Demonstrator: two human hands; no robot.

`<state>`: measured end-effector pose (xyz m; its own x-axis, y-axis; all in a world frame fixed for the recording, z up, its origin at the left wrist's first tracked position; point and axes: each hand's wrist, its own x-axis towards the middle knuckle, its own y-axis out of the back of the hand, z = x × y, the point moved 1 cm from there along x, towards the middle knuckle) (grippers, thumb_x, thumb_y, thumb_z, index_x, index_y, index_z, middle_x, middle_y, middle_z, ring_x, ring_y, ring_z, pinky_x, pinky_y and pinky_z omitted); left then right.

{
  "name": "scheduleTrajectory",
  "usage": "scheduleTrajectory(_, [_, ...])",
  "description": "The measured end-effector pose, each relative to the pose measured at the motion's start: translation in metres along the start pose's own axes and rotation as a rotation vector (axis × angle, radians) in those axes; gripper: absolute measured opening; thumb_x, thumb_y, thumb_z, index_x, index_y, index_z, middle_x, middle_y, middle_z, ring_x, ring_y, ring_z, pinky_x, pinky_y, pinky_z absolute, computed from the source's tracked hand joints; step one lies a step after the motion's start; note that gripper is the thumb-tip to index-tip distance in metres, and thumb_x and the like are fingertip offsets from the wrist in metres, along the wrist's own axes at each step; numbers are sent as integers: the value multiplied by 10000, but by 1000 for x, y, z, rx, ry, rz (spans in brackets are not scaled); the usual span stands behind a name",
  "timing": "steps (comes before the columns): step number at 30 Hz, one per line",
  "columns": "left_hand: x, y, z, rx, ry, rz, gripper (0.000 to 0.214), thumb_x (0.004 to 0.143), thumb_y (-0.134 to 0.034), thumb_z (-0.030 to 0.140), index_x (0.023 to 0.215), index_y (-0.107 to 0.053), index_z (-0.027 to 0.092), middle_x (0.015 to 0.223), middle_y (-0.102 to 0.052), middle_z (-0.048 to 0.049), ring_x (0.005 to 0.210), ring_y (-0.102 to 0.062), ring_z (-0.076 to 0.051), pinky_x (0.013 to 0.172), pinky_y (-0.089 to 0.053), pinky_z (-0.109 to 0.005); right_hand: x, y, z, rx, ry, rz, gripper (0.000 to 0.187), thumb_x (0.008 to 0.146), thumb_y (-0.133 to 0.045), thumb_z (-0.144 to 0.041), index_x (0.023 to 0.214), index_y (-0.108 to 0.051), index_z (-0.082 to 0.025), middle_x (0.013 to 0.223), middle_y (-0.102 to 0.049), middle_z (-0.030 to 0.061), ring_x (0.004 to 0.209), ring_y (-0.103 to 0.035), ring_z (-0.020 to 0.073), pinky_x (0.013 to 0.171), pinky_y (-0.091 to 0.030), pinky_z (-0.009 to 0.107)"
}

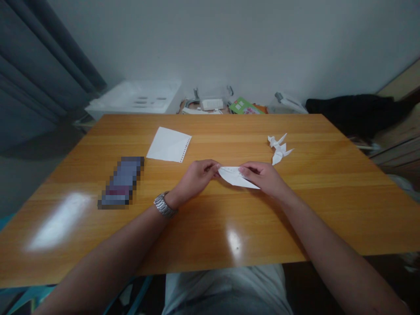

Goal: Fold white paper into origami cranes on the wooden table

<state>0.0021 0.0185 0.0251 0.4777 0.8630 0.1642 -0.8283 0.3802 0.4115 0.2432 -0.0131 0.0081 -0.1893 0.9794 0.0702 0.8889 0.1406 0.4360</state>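
Observation:
A small folded piece of white paper (236, 178) is held between my two hands, over the middle of the wooden table. My left hand (200, 176), with a metal watch (164, 204) on its wrist, pinches the paper's left end between thumb and fingers. On the other side, my right hand (262, 176) grips the paper with the thumb on top and the fingers mostly hidden behind. Two folded white paper cranes (279, 148) lie beyond my right hand. Past my left hand rests a flat white sheet (169, 144) with punched holes along its right edge.
A pixelated, phone-shaped object (121, 183) lies on the left of the wooden table (210, 227). Behind the table's far edge are a white basin-like tray (138, 98), a green booklet (245, 106) and a dark cloth (357, 111). A grey curtain (39, 65) hangs at left.

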Motion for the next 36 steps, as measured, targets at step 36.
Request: scheduleTrajectory(36, [-2,-1,-8,37,-20,-115,248,951,-648,372,1076,-777,200,1071,-786,-66,945,-732,-193,867,-572,-303,-1,0,-6,-31,-29,-136,382,907,-621,-523,906,-771,-172,822,-741,52,711,-615,184,617,-439,290])
